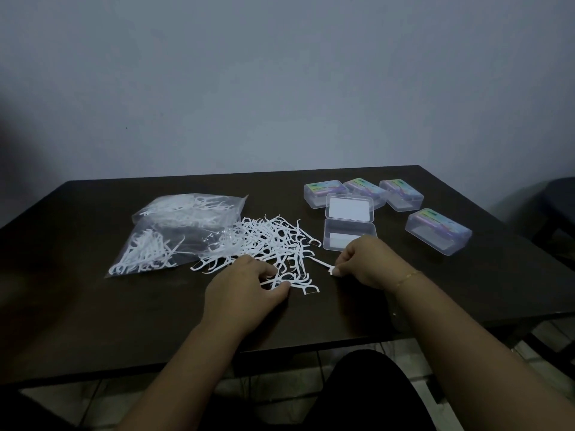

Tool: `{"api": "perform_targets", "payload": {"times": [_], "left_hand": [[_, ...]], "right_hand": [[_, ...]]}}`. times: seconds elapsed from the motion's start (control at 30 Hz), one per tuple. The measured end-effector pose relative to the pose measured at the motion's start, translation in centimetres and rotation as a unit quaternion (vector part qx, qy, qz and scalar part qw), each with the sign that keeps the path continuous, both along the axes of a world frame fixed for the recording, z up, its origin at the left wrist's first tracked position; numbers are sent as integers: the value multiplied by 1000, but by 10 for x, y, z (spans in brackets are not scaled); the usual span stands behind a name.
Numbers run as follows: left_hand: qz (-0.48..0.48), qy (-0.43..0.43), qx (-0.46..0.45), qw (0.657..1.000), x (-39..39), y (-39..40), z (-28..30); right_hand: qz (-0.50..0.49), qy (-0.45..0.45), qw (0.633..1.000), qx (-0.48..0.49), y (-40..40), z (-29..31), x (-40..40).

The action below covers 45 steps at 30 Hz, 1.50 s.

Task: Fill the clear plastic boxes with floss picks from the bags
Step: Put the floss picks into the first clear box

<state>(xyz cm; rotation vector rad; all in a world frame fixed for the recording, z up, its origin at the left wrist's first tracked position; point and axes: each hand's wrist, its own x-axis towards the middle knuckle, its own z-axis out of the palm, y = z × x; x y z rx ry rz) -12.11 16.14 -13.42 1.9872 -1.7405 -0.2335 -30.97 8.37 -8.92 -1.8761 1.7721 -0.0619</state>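
Step in hand: gathering loose floss picks (270, 244) from the pile on the dark table (93, 306) to load the open box (349, 227); this looks like early work, since that box seems to hold nothing but a white card.
Right hand (365, 261): fingers curled, pinching one pick (323, 265) by its head end, just near of the open box.
Left hand (245, 286): thumb and fingers closing on a few picks at the near edge of the pile; whether they are lifted clear of the table I cannot tell.
Picks: most lie spilled mid-table, more sit inside two bags (174, 231) to the left.
Boxes: the open box is right of the pile, lid tipped back on the far side; four shut boxes (401, 195) with coloured labels stand farther right and behind.
How to do it well: turn the picks the same way, heads together, and pass them into one hand as a flat bundle before going to the box.
Watch for: the hooked ends tangle, so a pull probably drags neighbours along; lift slowly and shake strays loose over the pile.
Placing: lay the bundle lengthwise in the tray, not the lid.
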Motion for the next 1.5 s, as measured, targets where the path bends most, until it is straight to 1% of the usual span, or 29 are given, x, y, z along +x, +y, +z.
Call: {"api": "perform_targets", "payload": {"times": [0.13, 0.3, 0.33, 0.5, 0.6, 0.67, 0.87, 0.93, 1.0, 1.03, 1.1, 1.2, 1.4, 1.5], "left_hand": [[-30, 6, 16, 999, 5, -2, 1], [-66, 67, 71, 993, 14, -13, 13], [-67, 62, 84, 992, 14, -16, 17], [-85, -61, 109, 989, 11, -23, 34], [-93, -100, 117, 984, 8, -22, 37], [-102, -100, 123, 982, 7, -22, 36], [-123, -85, 149, 977, 10, -24, 38], [-127, -100, 157, 974, 10, -24, 39], [-129, -106, 154, 974, 11, -24, 41], [-130, -107, 147, 975, 10, -25, 42], [-126, -96, 129, 979, 8, -27, 46], [-115, -54, 104, 986, 4, -31, 51], [-102, -12, 68, 992, -1, -42, 56], [-105, -12, 51, 993, -8, -45, 64]], "right_hand": [[16, 43, 998, 33, -9, 1, 2], [39, 71, 997, 18, -12, -3, 2], [41, 72, 996, 13, -13, -4, 3], [48, 88, 995, 3, -13, -3, 2], [68, 89, 994, 5, -11, 0, -1], [81, 74, 994, 4, -7, 3, -6], [76, -36, 996, 12, -1, 21, -18], [44, -97, 994, -21, -2, 29, -24], [13, -132, 989, -70, -8, 38, -30], [0, -136, 986, -92, -12, 41, -32], [-5, -109, 986, -127, -22, 46, -32], [7, -68, 987, -142, -36, 40, -27], [21, -81, 988, -129, -42, 14, -24], [26, -93, 982, -161, -43, 11, -29]]}}
